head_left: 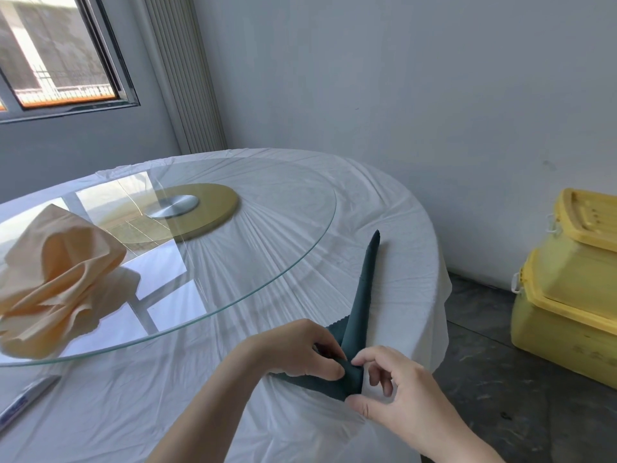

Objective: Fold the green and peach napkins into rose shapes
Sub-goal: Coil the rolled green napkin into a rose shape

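Right between both hands: green napkin [359, 315], folded into a long narrow band, one end being rolled at the near edge of the round table [200, 412]. Free end running up and away from the hands, tapering to a point beside the glass turntable [267, 279]. A short tail of the same cloth sticking out under the left wrist.

Left hand [297, 349] curled over the rolled part, thumb and fingers closed on the green cloth, fingertips pressing the roll. Right hand [397, 392] half open around the roll from the other side: index fingertip touching the top of it, thumb pressed at the lower edge, remaining fingers bent loosely and clear of the cloth. Tips of both hands almost meeting on the roll.

Well to the left of the left hand, up on the glass: peach napkin [56, 279], already gathered into a ruffled rose form. Below it, off the glass, a wrapped slim item [23, 402] on the white tablecloth. To the right of the right hand, on the floor, stacked yellow bins [567, 279] against the wall.
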### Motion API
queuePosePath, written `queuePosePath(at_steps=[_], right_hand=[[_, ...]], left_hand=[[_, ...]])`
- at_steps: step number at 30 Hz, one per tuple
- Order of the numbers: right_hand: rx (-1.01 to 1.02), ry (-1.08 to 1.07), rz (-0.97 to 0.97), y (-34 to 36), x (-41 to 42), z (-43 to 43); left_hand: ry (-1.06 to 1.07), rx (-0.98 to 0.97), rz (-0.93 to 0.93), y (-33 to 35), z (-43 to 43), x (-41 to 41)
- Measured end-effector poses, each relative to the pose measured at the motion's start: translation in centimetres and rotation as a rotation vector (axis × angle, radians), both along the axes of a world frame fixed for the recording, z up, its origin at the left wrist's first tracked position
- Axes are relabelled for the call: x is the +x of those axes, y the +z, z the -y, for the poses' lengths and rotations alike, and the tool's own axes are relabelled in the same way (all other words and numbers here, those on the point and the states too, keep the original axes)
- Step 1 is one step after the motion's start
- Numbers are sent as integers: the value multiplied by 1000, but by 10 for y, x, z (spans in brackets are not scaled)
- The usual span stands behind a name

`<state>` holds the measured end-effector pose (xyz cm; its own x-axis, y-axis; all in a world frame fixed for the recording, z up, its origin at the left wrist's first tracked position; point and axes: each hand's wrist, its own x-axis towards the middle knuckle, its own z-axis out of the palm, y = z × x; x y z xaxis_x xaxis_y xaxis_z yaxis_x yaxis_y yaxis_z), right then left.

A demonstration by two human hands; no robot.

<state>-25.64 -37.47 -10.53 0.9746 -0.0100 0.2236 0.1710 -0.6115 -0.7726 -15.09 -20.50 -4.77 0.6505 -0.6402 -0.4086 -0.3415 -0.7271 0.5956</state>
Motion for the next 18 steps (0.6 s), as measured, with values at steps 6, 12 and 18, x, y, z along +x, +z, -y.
queuePosePath(at_steps=[6,12,18], right_hand=[[20,-30,-2,-1,10,7],[100,-43,-40,0,24,13],[79,-60,43,-4,25,16]], left_hand=[[69,-144,539,-16,-11,-17],[-24,-367,974,-55,-17,-39],[15,-332,941,-61,-8,-26]])
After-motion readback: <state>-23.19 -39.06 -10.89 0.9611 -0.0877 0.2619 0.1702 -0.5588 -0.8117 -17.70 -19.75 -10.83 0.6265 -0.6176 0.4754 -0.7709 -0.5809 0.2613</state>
